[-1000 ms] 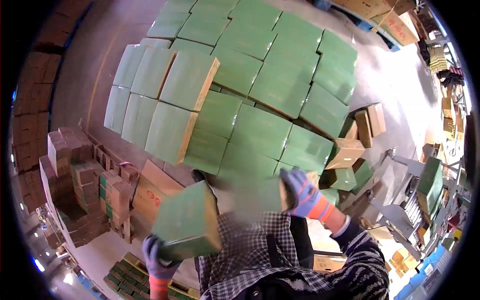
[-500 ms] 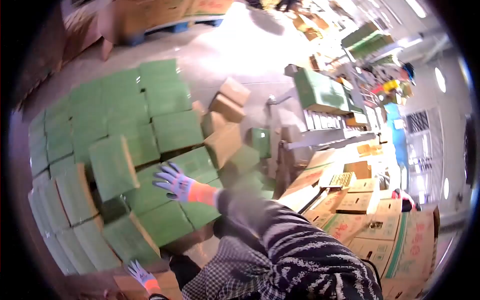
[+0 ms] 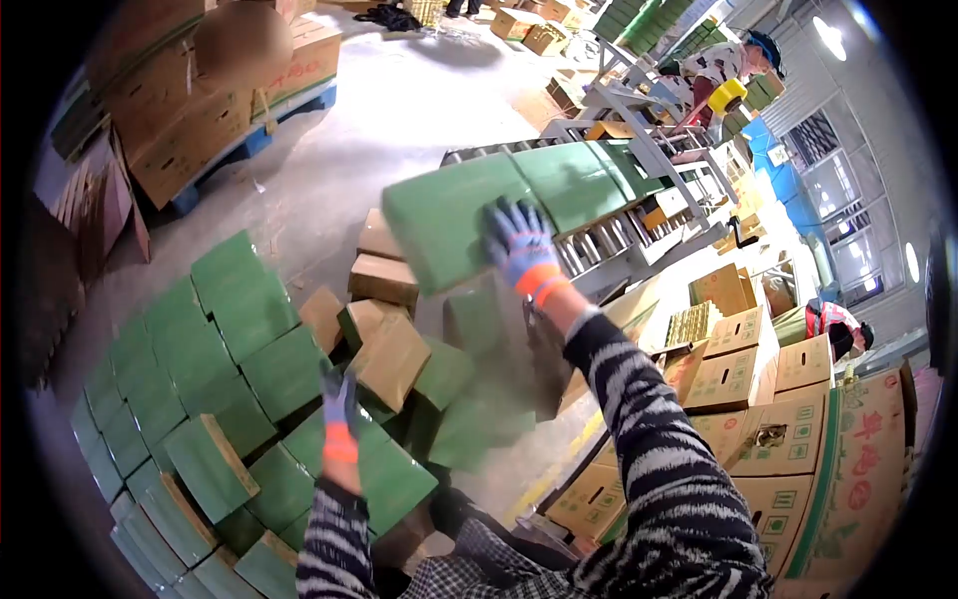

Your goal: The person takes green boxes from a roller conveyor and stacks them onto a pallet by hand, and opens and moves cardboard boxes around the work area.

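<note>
My right hand [image 3: 521,245], in a grey-blue glove with an orange cuff, lies with spread fingers on the near end of a green box [image 3: 454,215] on the roller conveyor. Two more green boxes follow behind it in a row. Over the stacked green boxes [image 3: 237,299] at lower left is my left hand [image 3: 339,404], gloved alike and slightly blurred. Its fingers stretch upward and nothing shows in them. Close by it, brown cartons [image 3: 391,361] lie tilted in a loose heap.
The roller conveyor [image 3: 607,240] runs away to the upper right, where a person [image 3: 714,70] in a cap stands. Printed cartons [image 3: 768,439] are stacked at right, with another person [image 3: 836,324] behind. A blue pallet [image 3: 249,145] bears cartons at upper left.
My view has swung toward the conveyor. My right hand has gone from the stacked boxes to the green box on the rollers. My left hand has come up from the bottom edge.
</note>
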The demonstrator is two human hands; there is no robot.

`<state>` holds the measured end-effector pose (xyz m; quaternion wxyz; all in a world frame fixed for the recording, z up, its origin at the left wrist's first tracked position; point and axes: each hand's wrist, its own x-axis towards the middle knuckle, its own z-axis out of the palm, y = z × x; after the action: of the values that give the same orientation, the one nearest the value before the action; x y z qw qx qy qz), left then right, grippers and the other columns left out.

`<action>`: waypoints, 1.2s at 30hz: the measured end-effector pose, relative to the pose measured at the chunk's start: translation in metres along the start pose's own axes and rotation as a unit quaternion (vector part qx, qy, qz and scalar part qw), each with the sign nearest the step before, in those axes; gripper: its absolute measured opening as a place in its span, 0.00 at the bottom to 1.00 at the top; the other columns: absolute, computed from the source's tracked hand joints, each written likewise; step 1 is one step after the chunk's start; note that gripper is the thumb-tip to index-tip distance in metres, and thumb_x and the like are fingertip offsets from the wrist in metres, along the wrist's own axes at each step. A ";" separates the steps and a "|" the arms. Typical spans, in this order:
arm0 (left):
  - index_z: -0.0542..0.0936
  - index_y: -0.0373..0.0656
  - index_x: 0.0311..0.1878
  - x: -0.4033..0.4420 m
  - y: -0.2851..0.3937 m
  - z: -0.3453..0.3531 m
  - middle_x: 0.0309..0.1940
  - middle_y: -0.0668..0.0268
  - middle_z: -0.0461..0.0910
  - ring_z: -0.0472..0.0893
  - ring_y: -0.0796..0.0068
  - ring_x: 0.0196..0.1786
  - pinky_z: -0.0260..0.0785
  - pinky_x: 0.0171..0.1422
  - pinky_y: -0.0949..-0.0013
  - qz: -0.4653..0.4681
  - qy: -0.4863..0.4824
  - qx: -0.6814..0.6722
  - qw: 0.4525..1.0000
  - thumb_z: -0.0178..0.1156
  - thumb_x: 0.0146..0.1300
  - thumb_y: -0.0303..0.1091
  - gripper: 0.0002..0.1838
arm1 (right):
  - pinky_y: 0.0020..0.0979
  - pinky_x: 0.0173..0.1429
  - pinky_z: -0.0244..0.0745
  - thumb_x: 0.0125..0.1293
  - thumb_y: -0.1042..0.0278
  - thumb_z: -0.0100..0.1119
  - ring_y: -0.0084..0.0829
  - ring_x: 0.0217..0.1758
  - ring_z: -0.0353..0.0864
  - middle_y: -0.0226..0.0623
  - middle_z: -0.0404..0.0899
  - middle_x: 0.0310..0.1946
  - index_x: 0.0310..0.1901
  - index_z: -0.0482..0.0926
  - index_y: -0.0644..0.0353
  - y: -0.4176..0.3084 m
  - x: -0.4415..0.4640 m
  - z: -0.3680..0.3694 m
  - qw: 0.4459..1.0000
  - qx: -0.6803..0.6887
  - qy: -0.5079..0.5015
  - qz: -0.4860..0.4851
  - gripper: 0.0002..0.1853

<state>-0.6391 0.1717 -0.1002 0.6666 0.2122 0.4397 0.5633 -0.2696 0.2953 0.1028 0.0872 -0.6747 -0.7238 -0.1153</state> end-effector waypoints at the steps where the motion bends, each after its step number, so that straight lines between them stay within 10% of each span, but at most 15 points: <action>1: 0.52 0.50 0.74 0.025 0.014 0.055 0.72 0.68 0.51 0.63 0.64 0.67 0.64 0.64 0.58 -0.054 -0.024 -0.004 0.998 0.54 0.67 0.34 0.35 | 0.54 0.74 0.43 0.66 0.44 0.47 0.54 0.72 0.54 0.44 0.56 0.71 0.70 0.60 0.45 -0.006 0.001 -0.006 1.000 0.007 -0.005 -0.016 0.32; 5: 0.69 0.44 0.65 0.121 0.015 0.173 0.55 0.67 0.76 0.73 0.71 0.58 0.69 0.60 0.63 -0.116 -0.133 -0.098 0.979 0.55 0.68 0.52 0.29 | 0.48 0.75 0.47 0.61 0.48 0.58 0.54 0.72 0.55 0.47 0.58 0.69 0.68 0.61 0.53 -0.026 -0.017 -0.011 0.992 0.084 -0.017 -0.089 0.36; 8: 0.68 0.44 0.66 0.108 0.013 0.168 0.61 0.64 0.73 0.73 0.68 0.60 0.65 0.66 0.63 -0.097 -0.074 -0.123 0.985 0.54 0.69 0.43 0.25 | 0.43 0.70 0.59 0.59 0.58 0.63 0.49 0.66 0.64 0.49 0.66 0.63 0.66 0.63 0.58 -0.007 -0.027 -0.005 0.954 0.285 0.033 -0.088 0.35; 9: 0.67 0.43 0.66 0.101 0.002 0.159 0.62 0.64 0.72 0.73 0.67 0.61 0.64 0.67 0.62 -0.093 -0.060 -0.130 0.985 0.54 0.69 0.40 0.25 | 0.41 0.62 0.69 0.55 0.71 0.64 0.42 0.59 0.71 0.45 0.71 0.56 0.63 0.67 0.57 0.004 -0.044 0.007 0.908 0.388 0.137 0.086 0.32; 12: 0.66 0.42 0.66 0.067 0.008 0.166 0.61 0.62 0.71 0.71 0.66 0.60 0.64 0.65 0.62 -0.170 -0.005 -0.146 0.975 0.54 0.67 0.38 0.26 | 0.34 0.45 0.75 0.62 0.69 0.57 0.30 0.40 0.74 0.34 0.76 0.44 0.53 0.74 0.57 0.066 -0.034 0.030 0.620 0.586 0.334 0.400 0.17; 15: 0.73 0.40 0.59 0.048 0.007 0.173 0.49 0.62 0.79 0.77 0.72 0.47 0.72 0.52 0.67 -0.021 0.013 -0.023 0.999 0.66 0.59 0.42 0.27 | 0.41 0.50 0.76 0.68 0.49 0.48 0.36 0.47 0.76 0.36 0.78 0.50 0.56 0.74 0.55 0.101 -0.021 0.040 0.521 0.771 0.096 0.353 0.22; 16: 0.69 0.42 0.65 0.037 0.000 0.178 0.53 0.63 0.77 0.76 0.71 0.51 0.71 0.55 0.67 -0.041 0.064 -0.130 0.989 0.68 0.57 0.39 0.33 | 0.45 0.59 0.73 0.67 0.48 0.52 0.38 0.54 0.75 0.35 0.75 0.56 0.60 0.72 0.53 0.106 -0.007 0.029 0.391 0.814 -0.038 0.429 0.25; 21: 0.48 0.57 0.75 -0.041 0.009 0.139 0.60 0.58 0.71 0.75 0.64 0.57 0.75 0.52 0.60 -0.080 0.143 -0.186 0.969 0.65 0.60 0.33 0.45 | 0.45 0.61 0.72 0.64 0.49 0.60 0.41 0.57 0.75 0.40 0.77 0.55 0.55 0.77 0.54 0.114 0.000 0.045 0.410 0.770 -0.048 0.486 0.23; 24: 0.51 0.52 0.74 -0.122 0.017 0.087 0.62 0.60 0.69 0.73 0.67 0.60 0.71 0.60 0.60 -0.113 0.175 -0.246 0.946 0.66 0.58 0.32 0.44 | 0.39 0.49 0.79 0.64 0.54 0.61 0.36 0.44 0.80 0.40 0.80 0.46 0.50 0.79 0.57 0.051 -0.067 0.038 0.534 0.762 -0.083 0.357 0.18; 28: 0.54 0.49 0.73 -0.232 -0.041 -0.016 0.61 0.60 0.70 0.74 0.65 0.59 0.71 0.60 0.58 -0.141 0.217 -0.274 0.926 0.60 0.64 0.31 0.36 | 0.32 0.34 0.73 0.65 0.60 0.61 0.25 0.30 0.76 0.31 0.80 0.36 0.51 0.79 0.59 -0.113 -0.126 0.027 0.569 0.717 -0.162 0.369 0.16; 30: 0.54 0.48 0.72 -0.298 -0.083 -0.074 0.60 0.59 0.71 0.76 0.62 0.57 0.72 0.58 0.57 -0.180 0.286 -0.417 0.844 0.56 0.67 0.31 0.33 | 0.33 0.40 0.74 0.64 0.67 0.62 0.29 0.37 0.79 0.35 0.80 0.42 0.60 0.72 0.58 -0.164 -0.156 0.060 0.481 0.706 -0.292 0.430 0.23; 34: 0.49 0.56 0.73 -0.382 -0.121 -0.140 0.59 0.61 0.70 0.73 0.64 0.59 0.72 0.58 0.58 -0.055 0.432 -0.318 0.842 0.54 0.68 0.29 0.35 | 0.39 0.57 0.70 0.60 0.77 0.62 0.39 0.58 0.75 0.40 0.72 0.59 0.74 0.36 0.48 -0.303 -0.211 0.111 0.567 0.637 -0.358 0.380 0.50; 36: 0.61 0.56 0.69 -0.389 -0.111 -0.153 0.54 0.67 0.73 0.76 0.70 0.52 0.75 0.47 0.66 0.029 0.503 -0.347 0.791 0.57 0.65 0.30 0.30 | 0.43 0.57 0.69 0.58 0.77 0.63 0.39 0.58 0.74 0.39 0.71 0.60 0.74 0.39 0.43 -0.340 -0.245 0.182 0.492 0.697 -0.390 0.346 0.51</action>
<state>-0.6943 -0.2565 -0.1317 0.3638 -0.3345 0.4812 0.7241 -0.5848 0.0918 -0.1576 0.2706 -0.5663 -0.2374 0.7414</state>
